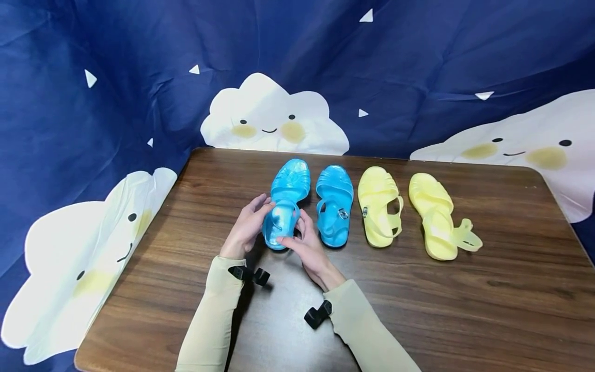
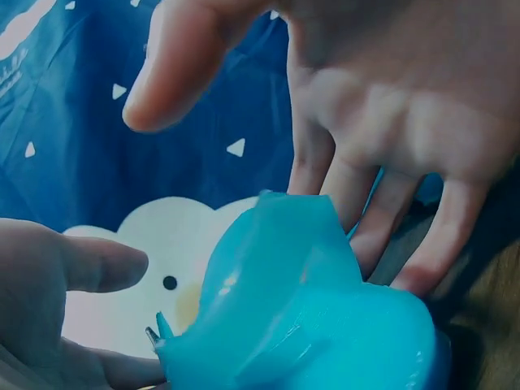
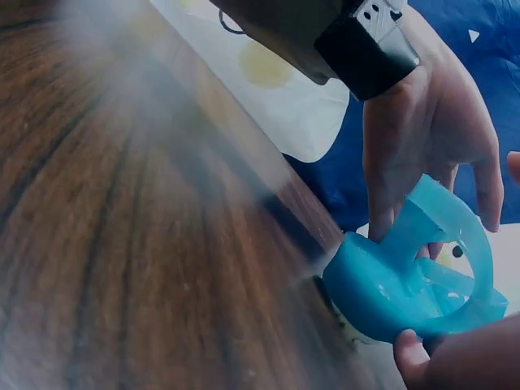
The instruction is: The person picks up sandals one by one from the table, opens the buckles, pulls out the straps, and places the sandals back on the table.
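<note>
Four jelly sandals stand in a row on the wooden table, toes pointing away. The leftmost blue sandal (image 1: pixel 290 178) lies between my two hands; its ankle strap (image 2: pixel 276 244) arches up over the heel. My left hand (image 1: pixel 244 227) is along its left side, fingers straight against the sandal and thumb lifted apart in the left wrist view. On the other side, my right hand (image 1: pixel 311 253) has its thumb (image 3: pixel 412 353) at the heel and its fingers beside the strap's buckle side. To the right is the second blue sandal (image 1: pixel 335 181), strap looped, silver buckle (image 1: pixel 343 213) showing.
A yellow sandal (image 1: pixel 375 181) with its strap looped stands right of the blue ones. The far yellow sandal (image 1: pixel 429 191) has its strap (image 1: pixel 467 236) splayed out to the right. Behind the wooden table (image 1: pixel 502 310) hangs a blue cloth (image 1: pixel 395 62) with clouds.
</note>
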Available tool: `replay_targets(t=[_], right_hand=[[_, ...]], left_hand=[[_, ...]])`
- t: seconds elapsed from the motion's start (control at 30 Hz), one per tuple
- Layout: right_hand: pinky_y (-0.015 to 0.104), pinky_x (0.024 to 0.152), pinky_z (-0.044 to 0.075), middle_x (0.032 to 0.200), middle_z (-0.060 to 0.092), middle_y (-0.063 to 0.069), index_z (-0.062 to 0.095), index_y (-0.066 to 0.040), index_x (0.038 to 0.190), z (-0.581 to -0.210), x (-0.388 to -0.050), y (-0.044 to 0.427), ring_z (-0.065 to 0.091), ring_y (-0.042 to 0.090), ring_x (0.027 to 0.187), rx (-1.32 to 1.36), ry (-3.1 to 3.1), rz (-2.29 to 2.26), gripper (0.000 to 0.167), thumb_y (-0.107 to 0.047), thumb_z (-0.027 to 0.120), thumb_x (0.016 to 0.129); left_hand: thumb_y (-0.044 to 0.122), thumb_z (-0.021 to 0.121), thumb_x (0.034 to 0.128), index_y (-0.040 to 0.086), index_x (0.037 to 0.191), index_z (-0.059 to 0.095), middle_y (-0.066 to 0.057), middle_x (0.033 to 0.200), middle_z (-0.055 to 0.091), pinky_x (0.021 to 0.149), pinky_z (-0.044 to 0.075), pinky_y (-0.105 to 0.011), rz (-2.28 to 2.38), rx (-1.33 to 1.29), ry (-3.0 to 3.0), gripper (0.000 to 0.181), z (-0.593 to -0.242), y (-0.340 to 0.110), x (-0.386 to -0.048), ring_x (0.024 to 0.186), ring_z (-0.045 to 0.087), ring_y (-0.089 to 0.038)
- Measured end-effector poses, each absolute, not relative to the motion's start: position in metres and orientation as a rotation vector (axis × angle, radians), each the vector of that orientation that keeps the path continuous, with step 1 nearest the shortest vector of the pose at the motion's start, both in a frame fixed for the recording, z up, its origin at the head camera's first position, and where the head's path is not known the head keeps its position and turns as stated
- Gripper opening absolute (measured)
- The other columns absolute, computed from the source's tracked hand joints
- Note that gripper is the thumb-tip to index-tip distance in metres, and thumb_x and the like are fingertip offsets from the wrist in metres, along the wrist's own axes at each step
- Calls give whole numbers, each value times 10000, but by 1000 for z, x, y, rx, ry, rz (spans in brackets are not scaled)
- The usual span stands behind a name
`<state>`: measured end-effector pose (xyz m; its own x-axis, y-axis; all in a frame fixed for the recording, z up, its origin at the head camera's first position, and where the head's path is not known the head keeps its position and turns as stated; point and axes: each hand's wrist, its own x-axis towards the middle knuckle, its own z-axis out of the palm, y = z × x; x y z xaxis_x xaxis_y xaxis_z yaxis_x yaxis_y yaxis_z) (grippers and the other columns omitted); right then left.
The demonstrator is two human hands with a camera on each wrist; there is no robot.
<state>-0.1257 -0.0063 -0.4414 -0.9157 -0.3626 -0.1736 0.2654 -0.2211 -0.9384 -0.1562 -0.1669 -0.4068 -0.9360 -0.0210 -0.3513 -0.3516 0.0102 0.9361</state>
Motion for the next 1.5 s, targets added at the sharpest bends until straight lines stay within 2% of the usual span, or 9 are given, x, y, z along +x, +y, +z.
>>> replay_targets(t=[0.13, 0.37, 0.57, 0.67, 0.8, 0.9, 1.0, 1.27, 1.5], right_hand=[[490, 1201, 149, 1622, 96, 102, -14, -87, 1537, -444, -126, -7, 119, 269, 1483, -120, 1606, -2182, 946, -79, 652, 866], [446, 1207, 168, 1626, 71, 115, -8, -64, 1537, -447, -128, -9, 105, 266, 1499, -59, 1572, -2220, 948, -85, 661, 865], [430, 1197, 205, 1616, 76, 146, 17, -36, 1529, -448, -127, -9, 142, 286, 1491, 24, 1532, -2274, 934, -73, 664, 857], [457, 1152, 296, 1583, 170, 177, 101, -8, 1518, -446, -124, -9, 264, 326, 1437, 96, 1645, -2211, 879, -101, 670, 855], [445, 1036, 425, 1513, 301, 212, 196, 18, 1491, -439, -120, -10, 454, 312, 1271, 180, 1744, -2064, 809, -133, 671, 853], [431, 984, 476, 1477, 326, 232, 199, 31, 1479, -434, -119, -11, 547, 244, 1118, 174, 1689, -2030, 779, -115, 652, 862], [439, 974, 493, 1473, 315, 240, 177, 39, 1479, -431, -118, -12, 583, 206, 1030, 144, 1628, -2051, 766, -94, 630, 877], [386, 1004, 468, 1534, 266, 210, 179, 38, 1490, -431, -117, -13, 515, 292, 1224, 134, 1652, -2099, 751, -95, 607, 887], [410, 1026, 452, 1541, 281, 175, 226, 17, 1483, -430, -116, -13, 514, 317, 1269, 127, 1735, -2098, 727, -114, 623, 889]], left_hand=[[269, 529, 986, 36, 1515, 241, -127, 1541, 340, 1171, 256, -481, 2003, -428, 2044, 645, -413, -169, -158, 1419, 324, -279], [272, 542, 973, 36, 1530, 160, -173, 1548, 302, 1185, 219, -486, 2031, -467, 2024, 716, -419, -166, -161, 1439, 282, -301], [263, 549, 969, 54, 1497, 264, -135, 1553, 273, 1194, 171, -511, 2065, -511, 1987, 636, -423, -166, -163, 1444, 252, -288], [276, 533, 979, 60, 1489, 286, -151, 1523, 308, 1175, 225, -517, 1991, -486, 2034, 606, -423, -168, -163, 1406, 310, -305], [294, 531, 978, 50, 1464, 338, -170, 1455, 392, 1090, 374, -487, 1872, -460, 2134, 577, -421, -172, -162, 1302, 420, -306], [294, 536, 973, 44, 1439, 380, -165, 1404, 450, 952, 475, -409, 1807, -441, 2184, 551, -419, -173, -162, 1215, 482, -287], [288, 539, 973, 44, 1436, 382, -164, 1373, 476, 870, 494, -356, 1788, -426, 2205, 547, -417, -172, -161, 1170, 510, -281], [239, 548, 972, 27, 1460, 330, -201, 1349, 465, 1034, 422, -460, 1872, -408, 2179, 575, -417, -167, -162, 1207, 489, -312], [190, 556, 968, -15, 1443, 338, -229, 1338, 473, 1080, 375, -454, 1927, -376, 2220, 561, -419, -160, -161, 1216, 472, -311]])
